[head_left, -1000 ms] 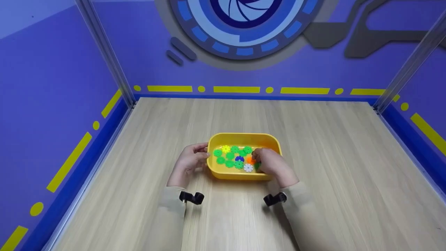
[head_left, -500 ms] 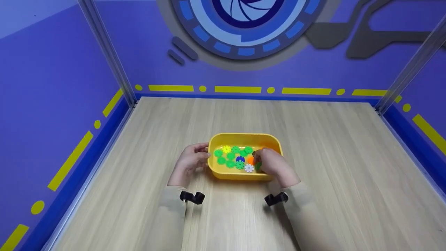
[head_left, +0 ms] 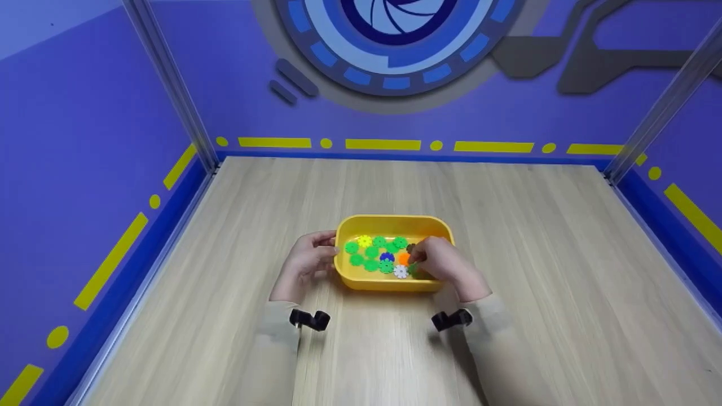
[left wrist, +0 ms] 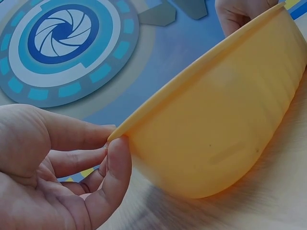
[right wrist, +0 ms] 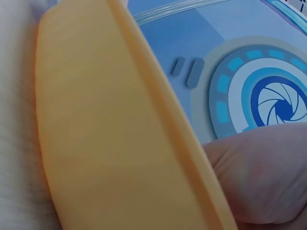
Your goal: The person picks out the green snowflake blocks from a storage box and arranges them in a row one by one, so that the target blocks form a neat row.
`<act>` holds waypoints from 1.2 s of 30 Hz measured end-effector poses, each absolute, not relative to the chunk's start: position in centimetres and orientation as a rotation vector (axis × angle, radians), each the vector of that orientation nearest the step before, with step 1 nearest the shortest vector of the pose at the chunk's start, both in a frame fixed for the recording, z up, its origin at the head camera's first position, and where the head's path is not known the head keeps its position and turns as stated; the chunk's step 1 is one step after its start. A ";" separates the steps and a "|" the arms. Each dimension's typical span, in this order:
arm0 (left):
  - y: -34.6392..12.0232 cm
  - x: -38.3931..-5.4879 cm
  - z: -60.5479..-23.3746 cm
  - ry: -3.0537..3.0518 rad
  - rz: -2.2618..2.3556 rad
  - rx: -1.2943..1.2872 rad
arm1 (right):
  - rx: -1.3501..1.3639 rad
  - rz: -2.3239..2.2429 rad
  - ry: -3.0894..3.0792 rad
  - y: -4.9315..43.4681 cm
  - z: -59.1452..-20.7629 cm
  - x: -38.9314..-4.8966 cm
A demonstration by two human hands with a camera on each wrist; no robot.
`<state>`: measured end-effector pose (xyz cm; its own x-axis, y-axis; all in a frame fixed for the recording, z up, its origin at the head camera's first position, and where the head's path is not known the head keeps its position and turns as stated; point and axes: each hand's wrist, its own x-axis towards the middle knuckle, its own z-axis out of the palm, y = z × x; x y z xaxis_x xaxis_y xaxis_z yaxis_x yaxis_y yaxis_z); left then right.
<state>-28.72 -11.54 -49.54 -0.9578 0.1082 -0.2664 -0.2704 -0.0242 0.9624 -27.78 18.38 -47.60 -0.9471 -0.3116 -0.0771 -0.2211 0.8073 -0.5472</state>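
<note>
- Plainly, at the far left a purple side panel (head_left: pixel 84 169) with yellow dashes runs along the counter (head_left: pixel 254 214).
- Next comes the left hand (head_left: pixel 305 259), at the tray's 9 o'clock; its thumb and fingers pinch the rim there, as the left wrist view shows close up.
- A black bracket (head_left: pixel 309 320) sits at that wrist, over a beige sleeve.
- The yellow tray (head_left: pixel 389 286) rests on the counter, holding the small notched discs.
- Inside it, taking clock directions from its centre, a yellow disc (head_left: pixel 365 241) lies toward 10 o'clock, with green discs (head_left: pixel 371 264) spread mostly from 7 round to 12.
- Near the middle lies a blue disc (head_left: pixel 387 257), overlapped by a green one at its 6 o'clock.
- A white disc (head_left: pixel 400 272) lies near 6 o'clock, an orange disc (head_left: pixel 403 259) toward 4, a dark brown disc (head_left: pixel 411 248) toward 2.
- The right hand (head_left: pixel 445 262) reaches in from 3 o'clock, fingers curled beside the orange and brown discs; whether they pinch one, I cannot tell.
</note>
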 end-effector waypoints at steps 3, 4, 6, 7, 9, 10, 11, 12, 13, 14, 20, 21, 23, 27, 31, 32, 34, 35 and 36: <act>-11.6 -28.8 -49.7 1.989 2.070 -0.171 | -0.436 -0.883 2.814 18.7 -47.3 -27.8; -11.6 -28.8 -49.7 1.989 2.069 -0.170 | -0.439 -0.912 2.806 18.8 -47.2 -27.8; -11.6 -28.9 -49.8 1.989 2.067 -0.168 | -0.438 -0.980 2.785 19.1 -46.9 -27.8; -11.6 -28.9 -49.8 1.990 2.067 -0.168 | -0.441 -1.016 2.774 19.3 -46.8 -27.8; -11.7 -28.9 -49.8 1.994 2.065 -0.163 | -0.430 -1.081 2.750 19.7 -46.6 -27.7; -11.7 -28.8 -49.7 1.995 2.064 -0.164 | -0.427 -1.112 2.736 19.9 -46.6 -27.7; -11.7 -28.8 -49.7 1.994 2.066 -0.164 | -0.416 -1.140 2.722 20.1 -46.5 -27.7; -11.7 -28.8 -49.7 1.992 2.067 -0.166 | -0.399 -1.167 2.707 20.2 -46.4 -27.7; -11.7 -28.8 -49.7 1.992 2.068 -0.168 | -0.377 -1.190 2.691 20.4 -46.4 -27.7; -11.7 -28.8 -49.7 1.991 2.067 -0.173 | -0.359 -1.208 2.675 20.5 -46.4 -27.7; -11.7 -28.8 -49.7 1.998 2.055 -0.185 | -0.206 -1.306 2.592 21.7 -46.2 -27.9; -11.7 -28.8 -49.7 1.999 2.055 -0.181 | -0.169 -1.315 2.580 21.9 -46.1 -28.0; -11.7 -28.8 -49.7 2.000 2.055 -0.175 | -0.098 -1.332 2.568 22.3 -45.9 -28.0; -11.6 -28.8 -49.6 2.001 2.058 -0.182 | -0.050 -1.367 2.583 23.2 -45.7 -28.2; -11.5 -28.8 -49.5 2.008 2.055 -0.184 | -0.017 -1.428 2.585 24.0 -45.6 -28.2; -11.5 -28.8 -49.5 2.012 2.053 -0.185 | -0.008 -1.438 2.587 24.2 -45.5 -28.2; -11.5 -28.8 -49.5 2.020 2.046 -0.186 | 0.015 -1.462 2.584 24.6 -45.5 -28.2; -11.5 -28.8 -49.4 2.025 2.042 -0.189 | 0.023 -1.473 2.586 24.8 -45.5 -28.2; -11.5 -28.8 -49.4 2.028 2.039 -0.191 | 0.034 -1.479 2.592 25.0 -45.5 -28.2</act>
